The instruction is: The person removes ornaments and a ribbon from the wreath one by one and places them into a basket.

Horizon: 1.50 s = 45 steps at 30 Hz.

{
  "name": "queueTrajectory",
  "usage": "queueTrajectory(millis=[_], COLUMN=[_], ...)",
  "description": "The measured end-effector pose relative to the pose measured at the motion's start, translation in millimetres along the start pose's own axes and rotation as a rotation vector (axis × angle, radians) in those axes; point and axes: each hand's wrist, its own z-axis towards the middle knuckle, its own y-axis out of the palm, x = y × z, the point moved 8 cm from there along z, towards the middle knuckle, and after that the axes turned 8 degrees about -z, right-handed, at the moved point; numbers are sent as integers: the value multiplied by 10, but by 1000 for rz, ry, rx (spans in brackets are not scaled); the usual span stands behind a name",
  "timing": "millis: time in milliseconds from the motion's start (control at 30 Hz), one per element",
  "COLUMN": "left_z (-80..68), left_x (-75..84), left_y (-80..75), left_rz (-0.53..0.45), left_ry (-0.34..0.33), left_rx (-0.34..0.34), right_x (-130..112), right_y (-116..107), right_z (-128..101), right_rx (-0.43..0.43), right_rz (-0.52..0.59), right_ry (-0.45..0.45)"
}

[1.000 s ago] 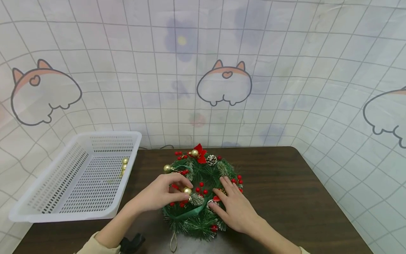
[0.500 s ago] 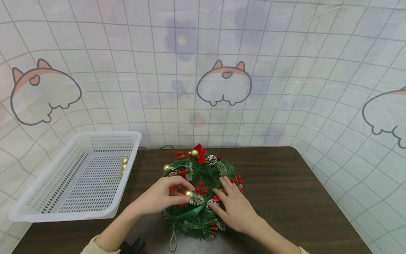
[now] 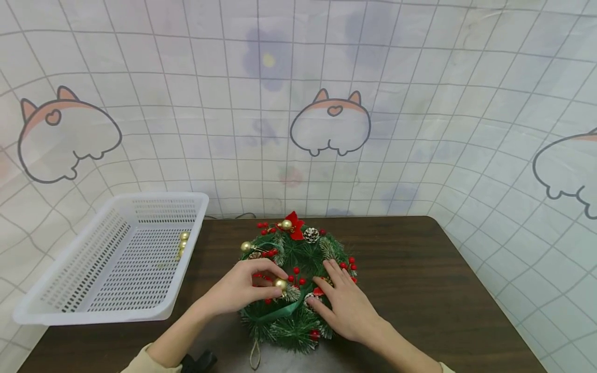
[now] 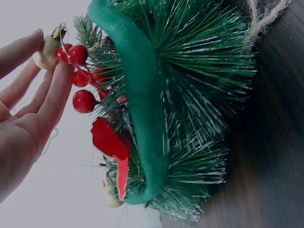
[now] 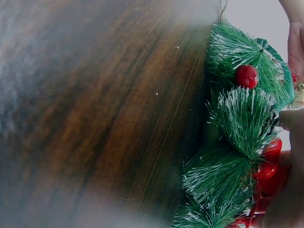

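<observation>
A green Christmas wreath [image 3: 298, 331] lies on the dark wooden table, dressed with red berries, pine cones, red flowers and a green ribbon [image 4: 142, 95]. Between thumb and fingers, my left hand [image 3: 247, 287] pinches a gold bauble [image 3: 280, 284] over the wreath's left inner side; its gold cap and thin loop show in the left wrist view. Red berries [image 4: 83, 101] sit right by those fingers. My right hand [image 3: 347, 308] rests with fingers spread on the wreath's right side, over a red flower [image 5: 273, 173] and beside a snowy pine cone [image 3: 310, 299].
A white perforated basket [image 3: 165, 305] stands at the left with several gold baubles [image 3: 184, 236] inside. Two more gold baubles hang at the wreath's upper left. A twine loop [image 3: 254, 356] sticks out at its near edge. Some black object [image 3: 199, 361] lies by the left forearm.
My left hand has shifted slightly to the right and down with the gold bauble between its fingers. The right hand stays in place on the wreath.
</observation>
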Motion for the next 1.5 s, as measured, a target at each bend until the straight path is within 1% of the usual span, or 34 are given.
queueTrajectory(millis=[133,333,467,600,767,833,967,1300,1400,1500], left_z=[40,89,109,116,113,105,70,-54,-96,-134], left_x=[-33,-22,-20,-10,74,118,208,464,515,550], left_y=[32,79,68,12,-85,-131,-230,-548,-659,-779], left_rz=[-10,-32,-46,-86,-137,-143,-167,-141,-129,-99], left_ry=[-15,-5,-13,-33,-20,-19,-31,7,17,11], left_rx=[-13,-29,-5,28,55,66,91,168,200,238], right_x=[2,10,9,6,2,2,7,0,2,4], right_y=[9,13,6,2,2,1,1,10,8,4], right_z=[4,5,-1,-1,-1,-2,-4,-7,-7,-5], right_rx=[0,-1,-3,-1,-1,-1,-1,-13,-17,-12], right_rz=[2,-6,-3,1,2,5,13,21,23,23], right_ry=[-4,-1,1,1,-4,-4,-2,5,8,9])
